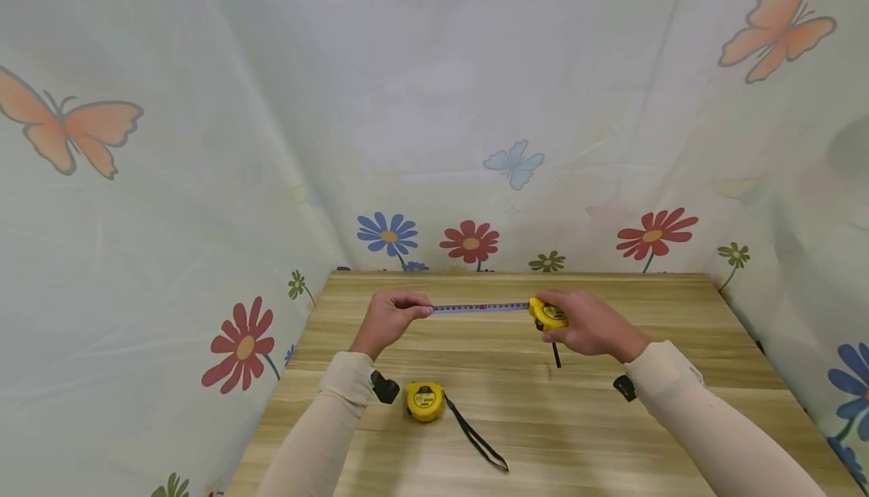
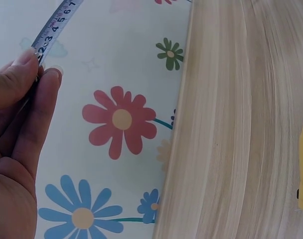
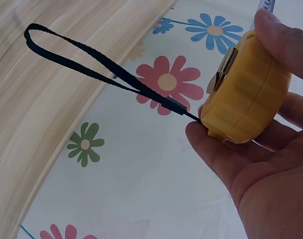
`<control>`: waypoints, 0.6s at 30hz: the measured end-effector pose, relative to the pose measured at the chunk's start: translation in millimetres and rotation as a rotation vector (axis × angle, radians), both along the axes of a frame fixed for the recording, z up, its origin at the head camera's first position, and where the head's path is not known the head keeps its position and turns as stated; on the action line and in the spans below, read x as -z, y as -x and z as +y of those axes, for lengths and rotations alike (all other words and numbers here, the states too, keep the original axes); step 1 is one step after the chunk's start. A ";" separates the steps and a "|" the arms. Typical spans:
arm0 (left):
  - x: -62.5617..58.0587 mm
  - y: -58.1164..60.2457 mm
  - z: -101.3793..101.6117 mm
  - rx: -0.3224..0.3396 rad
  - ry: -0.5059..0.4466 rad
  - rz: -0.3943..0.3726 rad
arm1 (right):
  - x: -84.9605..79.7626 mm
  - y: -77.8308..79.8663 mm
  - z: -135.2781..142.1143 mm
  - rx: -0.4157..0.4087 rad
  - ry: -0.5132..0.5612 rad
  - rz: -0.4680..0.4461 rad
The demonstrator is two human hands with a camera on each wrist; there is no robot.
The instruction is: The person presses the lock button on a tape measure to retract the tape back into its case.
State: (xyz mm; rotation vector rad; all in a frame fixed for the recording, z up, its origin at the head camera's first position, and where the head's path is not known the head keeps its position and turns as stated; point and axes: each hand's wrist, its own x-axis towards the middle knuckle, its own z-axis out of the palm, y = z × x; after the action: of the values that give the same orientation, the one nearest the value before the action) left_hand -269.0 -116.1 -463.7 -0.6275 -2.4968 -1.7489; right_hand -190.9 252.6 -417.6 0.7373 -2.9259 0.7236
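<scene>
Between the two hands a blade of measuring tape is stretched level above the far part of the table. My left hand pinches the blade's free end between thumb and finger; in the left wrist view the low numbers of the blade show beside the fingertips. My right hand grips the yellow tape measure case, and its black strap hangs loose. A second yellow tape measure lies on the table nearer the left forearm, its black strap trailing to the right.
The wood-grain table ends at a far edge against a white curtain printed with flowers and butterflies. The same cloth hangs along both sides. Small black cameras sit at the wrists.
</scene>
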 end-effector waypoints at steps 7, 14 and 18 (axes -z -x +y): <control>-0.6 0.9 0.5 0.013 0.006 0.012 | 0.0 1.2 -1.8 -0.018 0.001 0.025; -0.3 1.6 1.8 0.037 0.016 0.032 | 1.9 0.3 -3.3 -0.009 0.009 0.006; 0.1 1.2 2.0 0.038 0.008 0.042 | 1.6 0.2 -3.6 -0.011 0.015 0.003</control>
State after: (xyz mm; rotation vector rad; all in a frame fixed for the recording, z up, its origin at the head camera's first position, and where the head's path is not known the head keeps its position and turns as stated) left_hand -270.1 -114.1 -463.8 -0.7094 -2.4814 -1.7196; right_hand -191.1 249.1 -419.3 0.7534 -2.9132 0.7437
